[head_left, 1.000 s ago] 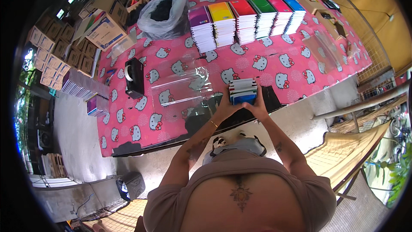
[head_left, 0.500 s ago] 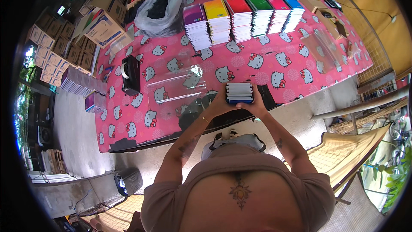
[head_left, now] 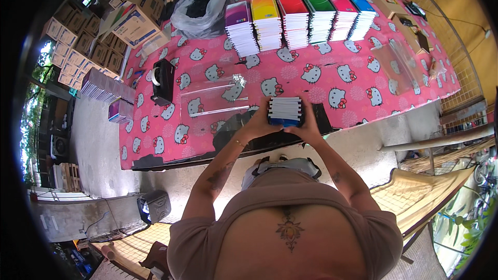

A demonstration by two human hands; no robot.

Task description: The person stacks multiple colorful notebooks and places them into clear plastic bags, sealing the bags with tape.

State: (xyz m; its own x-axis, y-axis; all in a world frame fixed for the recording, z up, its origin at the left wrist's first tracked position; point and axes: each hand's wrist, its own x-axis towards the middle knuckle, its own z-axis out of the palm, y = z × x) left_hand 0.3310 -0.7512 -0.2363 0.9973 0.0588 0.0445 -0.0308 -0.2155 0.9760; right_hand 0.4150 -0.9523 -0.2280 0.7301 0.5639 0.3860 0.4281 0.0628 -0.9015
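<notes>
We grip the notebook stack (head_left: pixel 285 111) between left hand (head_left: pixel 258 124) and right hand (head_left: pixel 306 128), long axis crosswise, just beside the clear sleeves (head_left: pixel 213 96).

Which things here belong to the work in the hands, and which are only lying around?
In use:
left hand
right hand
small stack of notebooks held between them
clear plastic sleeves beside it

Lying about:
tape dispenser
grey bag
cardboard boxes
six coloured notebook stacks

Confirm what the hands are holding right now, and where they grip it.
Both hands hold one small stack of notebooks: the left hand grips its left end, the right hand its right end, over the table's near edge.
</notes>
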